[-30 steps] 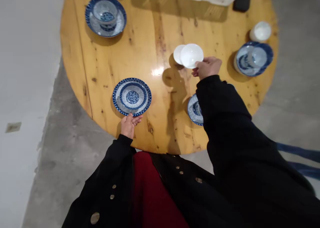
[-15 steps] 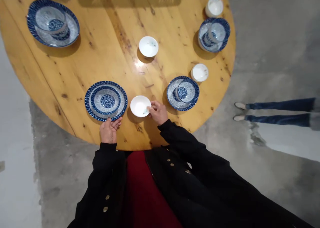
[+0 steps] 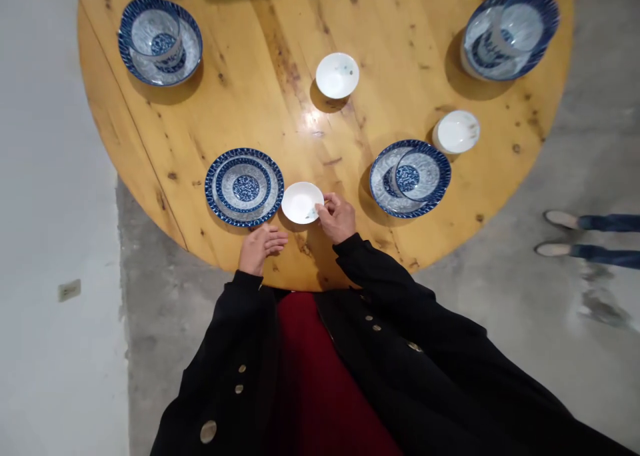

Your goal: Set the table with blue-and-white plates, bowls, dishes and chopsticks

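My right hand [image 3: 338, 218] pinches the right rim of a small white bowl [image 3: 301, 201], which has a faint green mark inside. The bowl's left rim meets the edge of a blue-and-white plate [image 3: 214, 188] in view; whether they touch I cannot tell. A smaller piece with the same pattern, probably a bowl [image 3: 246, 188], sits in the middle of that plate. Just below the plate's lower right edge is my left hand [image 3: 261, 246], its fingers stretched out to the right and holding nothing.
On the round wooden table [image 3: 240, 119] are a patterned plate with a bowl [image 3: 410, 179], similar stacks at far left [image 3: 163, 39] and far right [image 3: 510, 36], and white bowls [image 3: 337, 76] [image 3: 457, 131]. A person's legs [image 3: 607, 223] show at the right.
The view has shifted, moving the table's contents mostly rightward in it. My left hand has come away from the plate's rim. The white bowl in my right hand is closer to the plate.
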Available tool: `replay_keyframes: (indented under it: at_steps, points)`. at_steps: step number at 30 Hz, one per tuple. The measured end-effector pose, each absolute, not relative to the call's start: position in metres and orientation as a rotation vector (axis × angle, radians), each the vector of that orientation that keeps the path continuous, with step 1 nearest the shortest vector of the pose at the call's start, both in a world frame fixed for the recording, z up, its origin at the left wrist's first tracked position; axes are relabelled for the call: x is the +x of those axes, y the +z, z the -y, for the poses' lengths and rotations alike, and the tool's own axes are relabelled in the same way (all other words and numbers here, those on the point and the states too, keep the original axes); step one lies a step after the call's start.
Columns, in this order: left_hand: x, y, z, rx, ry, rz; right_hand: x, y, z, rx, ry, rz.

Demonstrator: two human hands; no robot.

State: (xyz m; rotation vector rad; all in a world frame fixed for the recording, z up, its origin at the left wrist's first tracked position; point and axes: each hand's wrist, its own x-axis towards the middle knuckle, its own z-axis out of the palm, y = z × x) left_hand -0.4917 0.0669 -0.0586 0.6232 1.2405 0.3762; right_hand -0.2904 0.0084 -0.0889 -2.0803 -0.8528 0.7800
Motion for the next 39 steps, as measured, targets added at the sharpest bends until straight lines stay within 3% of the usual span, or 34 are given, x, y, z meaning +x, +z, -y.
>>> replay_keyframes:
  at_steps: [10,39]
  points:
    - [-0.419,-0.082,-0.054,0.852,0.28,-1.226,-0.27,-0.093,-0.002,-2.15,0.809,0.958]
    - [-0.415,-0.081,-0.048,0.803,0.218,-1.268,-0.264,-0.088,0.002,-1.936,1.106,0.841]
